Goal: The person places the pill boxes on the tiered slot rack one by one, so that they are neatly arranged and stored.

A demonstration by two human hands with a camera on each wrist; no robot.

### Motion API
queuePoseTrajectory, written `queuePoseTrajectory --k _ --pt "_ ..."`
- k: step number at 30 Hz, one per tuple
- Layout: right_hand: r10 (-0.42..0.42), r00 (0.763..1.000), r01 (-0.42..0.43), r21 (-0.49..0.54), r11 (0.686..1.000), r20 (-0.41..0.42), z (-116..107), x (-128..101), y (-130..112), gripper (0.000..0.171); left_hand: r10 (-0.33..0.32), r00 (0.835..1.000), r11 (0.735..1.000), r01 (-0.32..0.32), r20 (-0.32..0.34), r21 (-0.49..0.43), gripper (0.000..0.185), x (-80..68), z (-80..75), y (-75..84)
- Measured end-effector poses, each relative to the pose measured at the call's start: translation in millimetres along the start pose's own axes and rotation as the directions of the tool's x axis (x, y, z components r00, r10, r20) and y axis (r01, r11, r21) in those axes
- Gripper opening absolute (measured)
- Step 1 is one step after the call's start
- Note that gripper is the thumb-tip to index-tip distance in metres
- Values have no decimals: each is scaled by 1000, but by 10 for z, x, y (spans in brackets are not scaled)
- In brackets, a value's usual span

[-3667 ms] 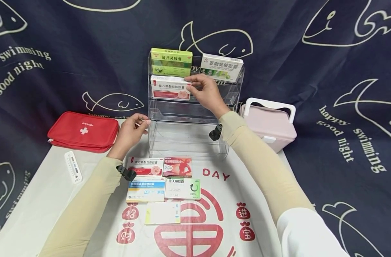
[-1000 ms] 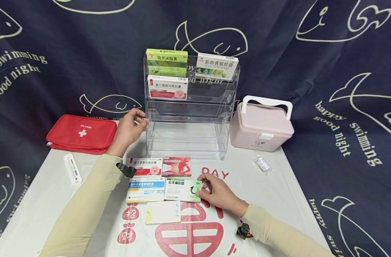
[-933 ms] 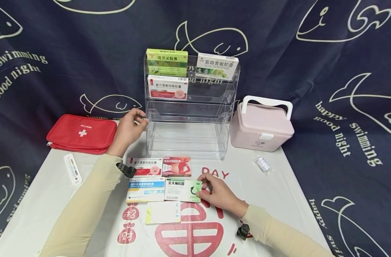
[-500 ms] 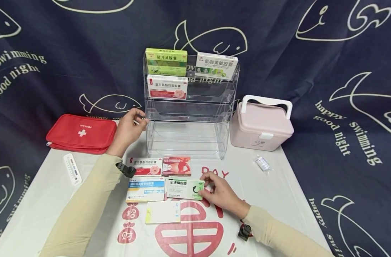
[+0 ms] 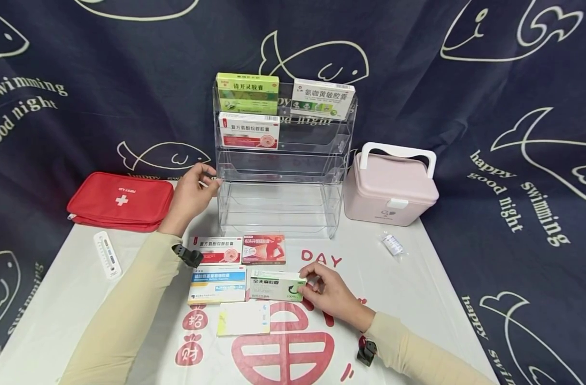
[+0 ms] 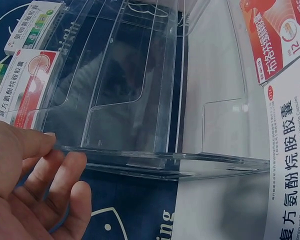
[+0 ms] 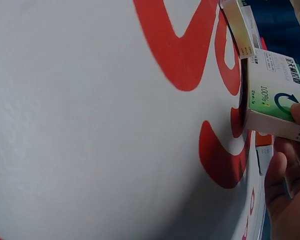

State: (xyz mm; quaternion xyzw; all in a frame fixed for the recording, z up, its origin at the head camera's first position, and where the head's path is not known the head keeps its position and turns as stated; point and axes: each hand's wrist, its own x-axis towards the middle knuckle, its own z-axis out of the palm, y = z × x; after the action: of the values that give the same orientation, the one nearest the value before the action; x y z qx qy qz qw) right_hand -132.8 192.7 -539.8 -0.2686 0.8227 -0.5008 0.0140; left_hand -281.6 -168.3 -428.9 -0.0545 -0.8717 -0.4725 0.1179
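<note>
The right hand (image 5: 332,295) is pinching the right end of a small green-and-white cardboard medicine box (image 5: 276,285), tilting it off the white worktop (image 5: 418,289); judged light, stiff, crushable, best held by its edges.

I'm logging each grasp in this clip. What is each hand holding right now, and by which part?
The right hand pinches the green and white medicine box by its right end. The left hand holds the clear acrylic rack at its left front edge.
</note>
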Motion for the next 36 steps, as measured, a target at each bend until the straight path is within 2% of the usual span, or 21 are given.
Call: queuePoseTrajectory --k 12,20,26,36 --pt "-97 994 95 -30 995 -55 -29 -6 47 28 5 1000 1000 -5 -6 -1 22 -9 5 -16" --pt "-82 995 81 -30 996 -53 -43 0 -93 26 3 1000 1000 -3 -3 8 21 -6 1 -12" --pt "-110 991 107 -38 994 -75 -40 10 -45 29 -6 1000 1000 6 0 -2 21 -10 -6 2" --pt "-106 994 104 -48 993 -40 -59 -4 6 26 -10 1000 1000 10 4 -7 22 -8 -5 -3"
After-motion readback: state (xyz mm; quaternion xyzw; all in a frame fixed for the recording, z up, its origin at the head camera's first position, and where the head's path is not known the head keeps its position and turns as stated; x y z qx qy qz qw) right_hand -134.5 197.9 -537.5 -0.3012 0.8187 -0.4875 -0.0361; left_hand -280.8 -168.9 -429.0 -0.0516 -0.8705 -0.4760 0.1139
